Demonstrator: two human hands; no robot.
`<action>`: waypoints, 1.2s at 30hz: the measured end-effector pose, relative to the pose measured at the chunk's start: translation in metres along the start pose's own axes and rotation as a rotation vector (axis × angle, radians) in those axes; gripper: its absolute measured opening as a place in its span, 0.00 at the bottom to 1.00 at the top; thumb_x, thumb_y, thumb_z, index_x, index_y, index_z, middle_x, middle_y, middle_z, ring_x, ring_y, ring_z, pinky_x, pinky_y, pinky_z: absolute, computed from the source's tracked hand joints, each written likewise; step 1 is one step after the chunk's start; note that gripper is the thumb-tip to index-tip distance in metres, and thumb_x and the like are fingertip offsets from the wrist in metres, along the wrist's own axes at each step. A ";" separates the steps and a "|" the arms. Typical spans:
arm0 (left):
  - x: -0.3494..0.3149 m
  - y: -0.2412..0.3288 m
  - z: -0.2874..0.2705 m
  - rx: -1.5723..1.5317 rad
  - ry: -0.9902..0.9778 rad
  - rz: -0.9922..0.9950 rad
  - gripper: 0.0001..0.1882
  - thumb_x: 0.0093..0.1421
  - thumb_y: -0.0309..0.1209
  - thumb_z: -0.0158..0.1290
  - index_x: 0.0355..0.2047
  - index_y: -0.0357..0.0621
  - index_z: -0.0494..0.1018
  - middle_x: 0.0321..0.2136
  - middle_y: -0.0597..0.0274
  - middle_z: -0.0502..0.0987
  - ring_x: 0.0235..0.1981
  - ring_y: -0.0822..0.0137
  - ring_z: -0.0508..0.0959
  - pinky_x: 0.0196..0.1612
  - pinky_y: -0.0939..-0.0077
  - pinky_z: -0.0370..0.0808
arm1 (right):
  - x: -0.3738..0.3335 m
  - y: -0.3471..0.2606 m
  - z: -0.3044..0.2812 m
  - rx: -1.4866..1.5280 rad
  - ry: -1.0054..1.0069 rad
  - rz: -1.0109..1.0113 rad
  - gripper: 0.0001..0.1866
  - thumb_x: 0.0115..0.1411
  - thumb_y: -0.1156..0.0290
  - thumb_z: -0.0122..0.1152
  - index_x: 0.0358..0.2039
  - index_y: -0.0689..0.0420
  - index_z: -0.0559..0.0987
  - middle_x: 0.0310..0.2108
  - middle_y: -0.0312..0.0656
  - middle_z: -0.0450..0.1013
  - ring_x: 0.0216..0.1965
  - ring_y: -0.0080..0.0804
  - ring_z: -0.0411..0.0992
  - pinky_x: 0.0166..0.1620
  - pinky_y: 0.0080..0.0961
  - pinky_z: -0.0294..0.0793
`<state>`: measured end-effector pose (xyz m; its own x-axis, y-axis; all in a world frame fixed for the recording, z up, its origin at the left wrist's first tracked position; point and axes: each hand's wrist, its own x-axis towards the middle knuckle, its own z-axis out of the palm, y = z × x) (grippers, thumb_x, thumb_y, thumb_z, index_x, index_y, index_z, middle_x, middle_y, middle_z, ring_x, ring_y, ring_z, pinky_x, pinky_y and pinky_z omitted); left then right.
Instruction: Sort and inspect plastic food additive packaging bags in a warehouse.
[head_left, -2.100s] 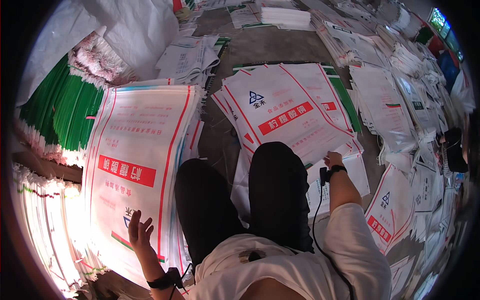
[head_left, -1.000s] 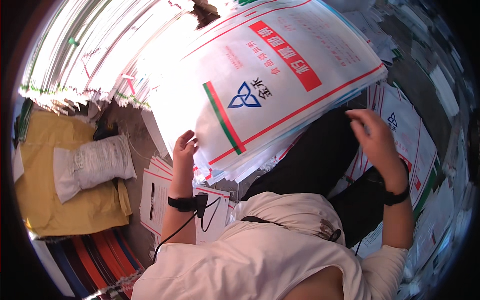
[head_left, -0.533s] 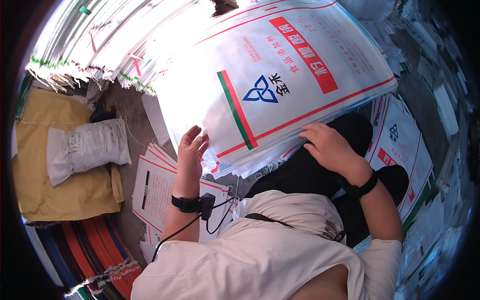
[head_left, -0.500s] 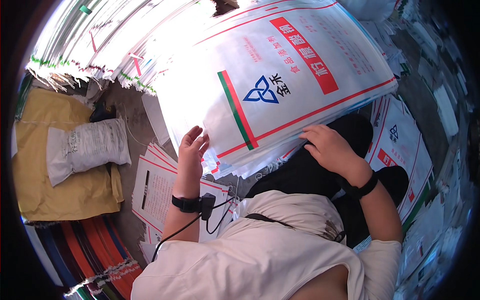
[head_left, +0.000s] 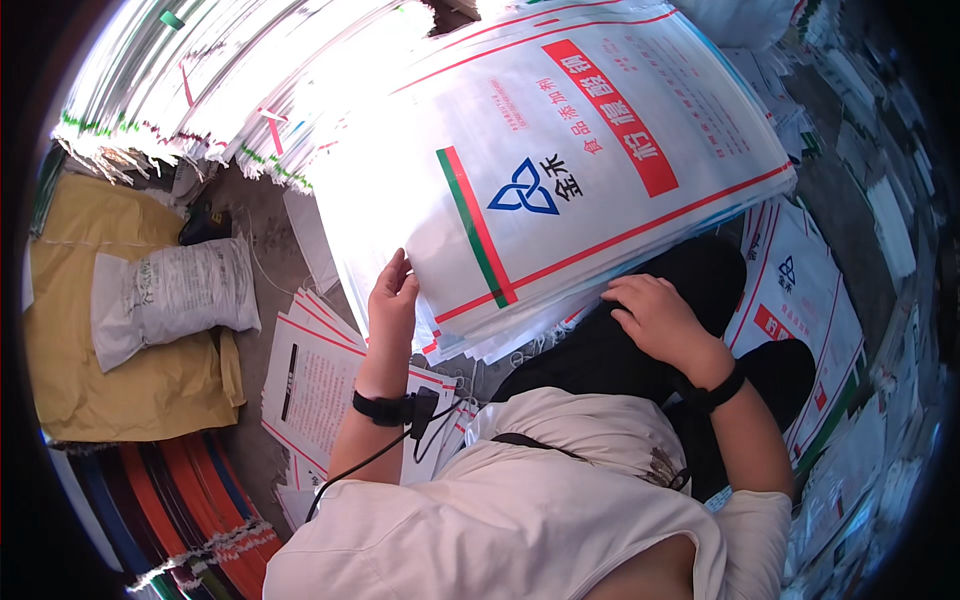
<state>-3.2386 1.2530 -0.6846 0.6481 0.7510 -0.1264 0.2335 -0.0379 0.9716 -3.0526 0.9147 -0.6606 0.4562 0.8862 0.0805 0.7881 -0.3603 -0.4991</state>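
A thick stack of flat white woven sacks (head_left: 600, 210) with red lines, a green stripe and a blue emblem lies in front of me. At its near left corner, my left hand (head_left: 393, 300) touches the edge, with fingers stretched out and the thumb a little apart. My right hand (head_left: 660, 318) is open and loosely bent above my dark-trousered knee, close to the stack's near edge, and holds nothing. Both wrists wear black bands, and a black cable runs from the left one.
Tall bundles of white sacks (head_left: 200, 90) stand at the far left. A filled white bag (head_left: 175, 300) rests on yellow sacking (head_left: 70, 370). Printed sheets (head_left: 310, 385) lie beside my left forearm, striped coloured bundles (head_left: 180, 490) below. More printed sacks (head_left: 800, 300) lie right of my knees.
My left hand has shifted slightly right, and its fingers have drawn closer together at the stack's corner. My right hand has moved slightly down, its fingers little changed.
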 end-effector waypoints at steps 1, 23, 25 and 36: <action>-0.001 0.000 -0.001 0.002 0.000 0.000 0.30 0.66 0.24 0.50 0.67 0.29 0.59 0.58 0.50 0.74 0.53 0.63 0.77 0.56 0.73 0.72 | 0.000 0.001 0.001 0.001 0.005 -0.005 0.15 0.59 0.70 0.62 0.47 0.58 0.80 0.49 0.46 0.76 0.54 0.43 0.72 0.59 0.40 0.68; -0.016 0.091 0.019 -0.440 -0.080 0.014 0.11 0.70 0.33 0.52 0.42 0.37 0.76 0.36 0.62 0.81 0.36 0.73 0.80 0.40 0.79 0.76 | 0.012 -0.014 -0.034 -0.192 0.272 -0.016 0.37 0.55 0.72 0.67 0.65 0.56 0.64 0.66 0.47 0.59 0.64 0.46 0.63 0.62 0.44 0.65; -0.016 0.093 0.009 -0.518 -0.082 0.042 0.10 0.70 0.34 0.52 0.40 0.39 0.76 0.36 0.63 0.80 0.37 0.73 0.80 0.41 0.79 0.76 | 0.024 -0.011 -0.038 -0.262 0.341 -0.010 0.34 0.55 0.73 0.65 0.63 0.56 0.66 0.64 0.47 0.62 0.63 0.47 0.64 0.62 0.44 0.65; 0.013 0.088 -0.025 -0.436 -0.066 0.079 0.13 0.70 0.31 0.51 0.49 0.34 0.73 0.40 0.61 0.81 0.39 0.72 0.81 0.42 0.78 0.78 | 0.027 0.029 -0.091 -0.471 0.611 -0.075 0.15 0.57 0.76 0.54 0.45 0.57 0.80 0.40 0.37 0.78 0.41 0.39 0.74 0.45 0.36 0.71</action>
<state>-3.2279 1.2765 -0.5960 0.6999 0.7126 -0.0471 -0.1370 0.1988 0.9704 -2.9794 0.9012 -0.5944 0.4342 0.6447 0.6291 0.8560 -0.5129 -0.0650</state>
